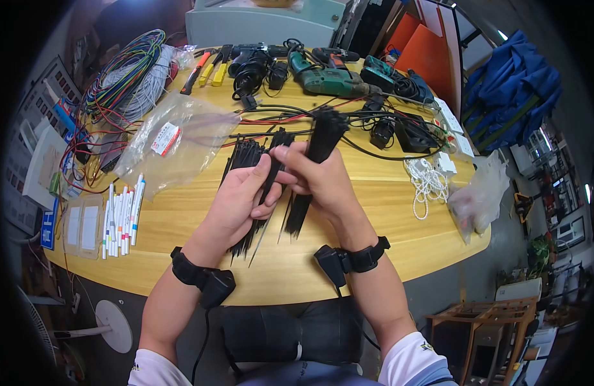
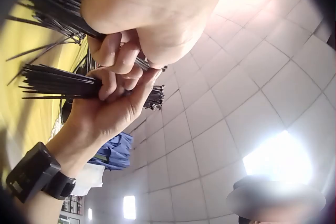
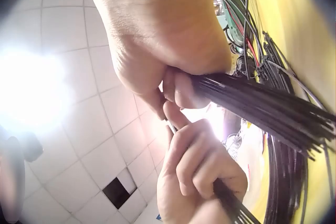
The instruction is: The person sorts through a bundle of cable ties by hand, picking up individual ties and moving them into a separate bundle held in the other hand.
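Observation:
My right hand [image 1: 322, 177] grips a thick bundle of black cable ties [image 1: 327, 132], heads upward and thin tails pointing down toward the table. Close beside it, my left hand [image 1: 239, 196] holds a thinner bundle of cable ties [image 3: 227, 198] in its curled fingers. The thumbs and fingertips of both hands meet between the two bundles, with the heads of a few ties showing there in the left wrist view. Behind the left hand, a loose pile of black cable ties [image 1: 245, 152] lies on the wooden table [image 1: 387, 238], partly hidden by that hand.
A clear plastic bag [image 1: 197, 145] with a label lies left of the pile. Marker pens [image 1: 123, 219] are at the left. Coiled wires [image 1: 129, 83], a green power drill [image 1: 329, 80] and black cables line the back. A white cord [image 1: 427, 183] lies at the right.

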Demonstrator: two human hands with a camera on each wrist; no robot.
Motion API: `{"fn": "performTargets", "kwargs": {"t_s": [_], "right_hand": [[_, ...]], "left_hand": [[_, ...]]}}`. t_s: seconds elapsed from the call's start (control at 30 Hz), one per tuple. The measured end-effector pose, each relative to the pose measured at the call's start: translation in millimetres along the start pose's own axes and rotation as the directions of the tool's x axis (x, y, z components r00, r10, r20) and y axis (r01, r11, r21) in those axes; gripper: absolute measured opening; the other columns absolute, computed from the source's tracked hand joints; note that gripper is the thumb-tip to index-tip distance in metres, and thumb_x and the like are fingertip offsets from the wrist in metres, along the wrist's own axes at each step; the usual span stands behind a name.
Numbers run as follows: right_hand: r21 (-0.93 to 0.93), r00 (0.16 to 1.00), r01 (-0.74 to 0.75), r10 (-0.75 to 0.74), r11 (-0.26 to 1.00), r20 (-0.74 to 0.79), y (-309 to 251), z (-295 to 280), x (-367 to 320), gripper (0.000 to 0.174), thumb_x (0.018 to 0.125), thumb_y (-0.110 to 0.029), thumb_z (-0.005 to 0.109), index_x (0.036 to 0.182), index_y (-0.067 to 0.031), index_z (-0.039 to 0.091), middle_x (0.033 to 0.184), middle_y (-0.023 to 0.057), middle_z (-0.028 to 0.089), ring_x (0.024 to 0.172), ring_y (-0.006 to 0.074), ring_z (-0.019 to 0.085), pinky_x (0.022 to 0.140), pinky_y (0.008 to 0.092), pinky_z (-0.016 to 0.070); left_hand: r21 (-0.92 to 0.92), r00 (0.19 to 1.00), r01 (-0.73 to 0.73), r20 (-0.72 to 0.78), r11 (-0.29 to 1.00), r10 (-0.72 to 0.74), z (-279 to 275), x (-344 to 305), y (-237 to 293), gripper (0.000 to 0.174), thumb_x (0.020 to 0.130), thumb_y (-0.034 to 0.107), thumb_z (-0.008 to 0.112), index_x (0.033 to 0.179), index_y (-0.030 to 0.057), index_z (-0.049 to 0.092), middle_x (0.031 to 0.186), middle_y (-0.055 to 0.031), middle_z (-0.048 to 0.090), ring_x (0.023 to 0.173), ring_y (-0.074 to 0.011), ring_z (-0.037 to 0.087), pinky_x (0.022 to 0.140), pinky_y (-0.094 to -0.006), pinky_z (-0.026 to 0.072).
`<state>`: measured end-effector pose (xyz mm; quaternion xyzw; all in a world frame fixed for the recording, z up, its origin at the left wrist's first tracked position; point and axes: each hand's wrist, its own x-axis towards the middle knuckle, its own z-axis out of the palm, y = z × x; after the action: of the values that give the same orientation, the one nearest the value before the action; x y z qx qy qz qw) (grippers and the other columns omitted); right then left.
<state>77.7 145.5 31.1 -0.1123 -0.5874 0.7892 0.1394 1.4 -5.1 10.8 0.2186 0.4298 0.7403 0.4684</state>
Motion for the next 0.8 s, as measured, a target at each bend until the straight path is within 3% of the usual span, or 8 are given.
{"fn": "performTargets", "kwargs": {"t_s": [0.07,0.23,0.4,0.47,0.57,0.7,0.8], "right_hand": [[0.044,0.992,0.029,-0.023,0.999,-0.125,-7,4,-1,0.022,0.089,-0.017,0.07,0.072,-0.005,0.063,0.056,-0.0079,0.042,0.047,0.0014,0.035,0.042,0.0207,0.0234],[0.279,0.983,0.135,-0.093,0.951,-0.159,1,-13,9,0.015,0.091,-0.014,0.069,0.084,-0.0026,0.063,0.059,-0.0085,0.04,0.045,0.0005,0.029,0.041,0.0208,0.0208],[0.412,0.997,0.067,-0.044,0.909,-0.066,4,-8,9,0.017,0.092,-0.019,0.07,0.088,-0.0034,0.062,0.06,-0.0091,0.039,0.045,0.0006,0.029,0.041,0.0204,0.0199],[0.415,0.999,0.037,-0.046,0.909,0.011,13,-9,10,0.02,0.092,-0.021,0.07,0.088,-0.0036,0.062,0.061,-0.0088,0.041,0.045,0.0006,0.03,0.041,0.0204,0.0199],[0.172,0.994,0.029,-0.047,0.985,0.101,15,-3,4,0.037,0.094,-0.033,0.066,0.105,0.0019,0.064,0.071,-0.0063,0.042,0.048,0.0024,0.032,0.042,0.0211,0.0222],[0.057,0.998,0.004,-0.007,0.998,0.058,10,4,-1,0.041,0.092,-0.042,0.067,0.095,-0.0014,0.065,0.065,-0.0045,0.047,0.046,0.0034,0.035,0.043,0.022,0.0225],[0.067,0.998,-0.016,0.02,0.998,-0.067,10,9,-2,0.042,0.091,-0.046,0.066,0.082,-0.0049,0.062,0.062,-0.0041,0.046,0.046,0.0034,0.034,0.043,0.0219,0.0213]], "left_hand": [[0.007,1.0,0.0,0.017,1.0,0.0,7,-2,2,0.046,0.106,0.035,0.04,0.108,-0.0055,0.063,0.064,0.0018,0.046,0.048,-0.0035,0.034,0.045,-0.0189,0.0273],[0.112,0.986,0.033,0.157,0.993,-0.051,5,-3,-1,0.041,0.106,0.03,0.039,0.114,-0.0053,0.058,0.065,0.0041,0.037,0.051,-0.0036,0.03,0.045,-0.0195,0.0249],[0.087,0.992,-0.031,0.124,0.996,0.021,1,-2,-1,0.036,0.107,0.03,0.038,0.1,-0.0013,0.057,0.064,0.0053,0.035,0.049,-0.0027,0.028,0.044,-0.0202,0.0217],[0.056,0.992,-0.025,0.128,0.998,0.018,1,-3,-1,0.036,0.107,0.028,0.036,0.1,-0.0013,0.056,0.065,0.0053,0.035,0.049,-0.0029,0.027,0.045,-0.0205,0.0214],[0.038,0.988,-0.009,0.154,0.999,0.003,-1,-2,-4,0.036,0.107,0.028,0.036,0.099,-0.0005,0.056,0.065,0.0053,0.035,0.049,-0.0032,0.027,0.044,-0.0206,0.0212],[0.014,0.983,0.035,0.181,0.999,-0.037,0,-3,-1,0.035,0.107,0.027,0.037,0.099,-0.0011,0.057,0.063,0.0051,0.037,0.049,-0.003,0.029,0.044,-0.0203,0.0227],[0.018,0.978,0.096,0.184,0.995,-0.097,1,-2,-2,0.035,0.106,0.026,0.039,0.097,-0.0019,0.058,0.061,0.0046,0.04,0.048,-0.003,0.031,0.044,-0.0203,0.0248]]}}
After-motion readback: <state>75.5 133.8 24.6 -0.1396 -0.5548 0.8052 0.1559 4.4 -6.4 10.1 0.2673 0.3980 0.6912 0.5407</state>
